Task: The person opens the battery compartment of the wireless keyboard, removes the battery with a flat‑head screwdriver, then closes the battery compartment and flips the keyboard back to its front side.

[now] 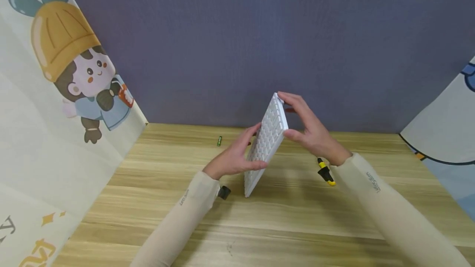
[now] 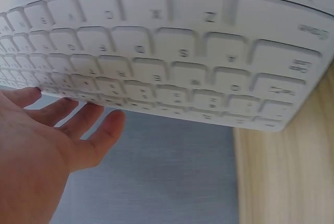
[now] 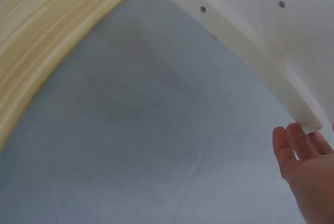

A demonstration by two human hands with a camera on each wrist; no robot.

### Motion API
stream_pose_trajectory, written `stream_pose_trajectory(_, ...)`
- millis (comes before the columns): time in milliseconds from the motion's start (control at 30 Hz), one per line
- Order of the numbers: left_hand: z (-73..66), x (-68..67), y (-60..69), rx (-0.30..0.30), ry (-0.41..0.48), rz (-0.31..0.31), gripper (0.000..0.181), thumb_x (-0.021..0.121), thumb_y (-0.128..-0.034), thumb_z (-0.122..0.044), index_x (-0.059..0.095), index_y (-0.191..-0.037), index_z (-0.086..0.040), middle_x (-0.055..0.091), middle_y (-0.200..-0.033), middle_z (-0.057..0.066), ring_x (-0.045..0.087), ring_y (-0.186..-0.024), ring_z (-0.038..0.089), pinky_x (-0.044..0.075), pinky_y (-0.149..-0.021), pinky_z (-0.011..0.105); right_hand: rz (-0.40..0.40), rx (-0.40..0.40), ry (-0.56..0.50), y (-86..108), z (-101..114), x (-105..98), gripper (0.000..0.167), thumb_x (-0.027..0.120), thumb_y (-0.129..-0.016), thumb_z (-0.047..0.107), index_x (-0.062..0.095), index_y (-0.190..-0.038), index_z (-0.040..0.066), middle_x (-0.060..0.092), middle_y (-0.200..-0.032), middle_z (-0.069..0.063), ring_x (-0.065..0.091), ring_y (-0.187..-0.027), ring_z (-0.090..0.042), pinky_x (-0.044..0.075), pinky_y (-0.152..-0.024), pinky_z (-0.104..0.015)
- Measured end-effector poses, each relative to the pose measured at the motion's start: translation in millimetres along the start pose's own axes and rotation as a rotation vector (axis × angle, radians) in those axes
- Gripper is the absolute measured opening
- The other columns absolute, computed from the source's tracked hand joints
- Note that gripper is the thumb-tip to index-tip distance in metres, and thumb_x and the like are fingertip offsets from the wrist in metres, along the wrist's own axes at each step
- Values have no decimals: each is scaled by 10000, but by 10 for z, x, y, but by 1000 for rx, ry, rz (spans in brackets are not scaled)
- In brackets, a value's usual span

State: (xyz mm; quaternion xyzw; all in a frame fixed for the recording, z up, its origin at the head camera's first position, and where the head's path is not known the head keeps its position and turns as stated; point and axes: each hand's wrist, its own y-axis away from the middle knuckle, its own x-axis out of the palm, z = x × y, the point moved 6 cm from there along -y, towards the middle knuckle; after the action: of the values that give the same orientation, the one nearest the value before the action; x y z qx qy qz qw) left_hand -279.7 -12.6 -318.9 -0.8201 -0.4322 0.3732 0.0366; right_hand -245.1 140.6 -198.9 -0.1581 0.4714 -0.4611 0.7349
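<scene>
A white keyboard [image 1: 268,137] stands steeply tilted above the wooden table, its keys facing left. My left hand [image 1: 235,154] holds it by its long edges, with the thumb on the near edge and fingers at the far one. In the left wrist view, the fingertips of that hand [image 2: 57,135] touch the keyboard's edge beside the key rows [image 2: 156,46]. My right hand [image 1: 311,129] grips the raised end between thumb and fingers. The keyboard's plain white back [image 3: 292,31] shows in the right wrist view, with that hand [image 3: 308,166] at its corner.
A small green battery [image 1: 219,141] lies on the table [image 1: 156,184] toward the back. Near my right wrist is a yellow and black object [image 1: 325,172], its kind unclear. A small black piece [image 1: 224,193] sits beside my left sleeve. A grey-blue panel [image 1: 208,52] rises behind.
</scene>
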Motion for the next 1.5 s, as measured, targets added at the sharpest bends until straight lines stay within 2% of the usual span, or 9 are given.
stream_pose_trajectory(200, 88, 98, 33, -58, -77, 59, 1111, 745, -719, -542, 97, -1524, -135, 229, -1506, 78, 276, -1322, 190, 337, -1032, 419, 6, -13, 16, 184, -271, -122, 878, 535, -865, 611, 332, -1440, -20, 309, -1467, -182, 356, -1258, -284, 334, -985, -328)
stream_pose_trajectory(300, 129, 144, 56, -77, -115, 87, 1106, 789, -715, -447, 104, -1523, -130, 234, -1501, 77, 260, -1330, 182, 300, -1054, 404, 14, 9, 9, 281, -357, -180, 856, 556, -860, 601, 331, -1459, 32, 295, -1491, -118, 341, -1276, -281, 321, -991, -298)
stream_pose_trajectory(500, 233, 210, 130, -85, -161, 136, 1149, 807, -684, -488, 103, -1525, -144, 208, -1522, 40, 220, -1361, 171, 267, -1075, 399, 28, 58, 27, 417, -258, -265, 851, 544, -882, 575, 316, -1450, -17, 278, -1486, -172, 339, -1267, -267, 283, -990, -254)
stream_pose_trajectory(633, 320, 200, 187, -110, -177, 166, 1194, 844, -643, -469, 101, -1529, -171, 212, -1526, 24, 236, -1361, 176, 269, -1072, 399, 57, 100, 30, 598, -468, -308, 824, 583, -873, 547, 303, -1478, 62, 252, -1513, -110, 359, -1256, -239, 280, -1000, -254)
stream_pose_trajectory(800, 392, 152, 254, -128, -194, 207, 1228, 876, -598, -447, 129, -1528, -152, 228, -1525, 32, 265, -1356, 194, 269, -1073, 401, 90, 155, 21, 748, -569, -314, 792, 607, -882, 494, 274, -1498, 124, 221, -1534, -50, 412, -1232, -236, 293, -1014, -242)
stream_pose_trajectory(967, 468, 139, 316, -165, -239, 262, 1238, 874, -584, -470, 165, -1509, -55, 225, -1530, 85, 243, -1370, 209, 230, -1094, 351, 97, 153, -4, 839, -574, -316, 765, 600, -907, 436, 257, -1499, 93, 223, -1533, -78, 424, -1218, -292, 308, -1015, -241)
stream_pose_trajectory(1067, 513, 134, 353, -189, -266, 279, 1242, 873, -574, -486, 180, -1504, -41, 240, -1525, 96, 241, -1372, 205, 223, -1095, 333, 96, 159, -6, 906, -612, -329, 774, 625, -897, 415, 263, -1495, 84, 231, -1531, -82, 433, -1221, -260, 312, -1009, -224)
stream_pose_trajectory(1300, 607, 109, 436, -260, -312, 284, 1242, 871, -564, -508, 171, -1523, -143, 227, -1535, 50, 215, -1380, 199, 223, -1091, 369, 115, 144, -12, 1072, -731, -336, 855, 775, -782, 182, 294, -1465, 1, 265, -1511, -158, 363, -1302, -239, 338, -1002, -213)
stream_pose_trajectory(1500, 652, 81, 474, -293, -350, 277, 1228, 862, -558, -528, 185, -1520, -173, 252, -1522, 44, 253, -1358, 227, 273, -1065, 410, 141, 176, 25, 1165, -770, -324, 952, 824, -639, -31, 331, -1453, 12, 312, -1491, -160, 407, -1275, -194, 357, -981, -198)
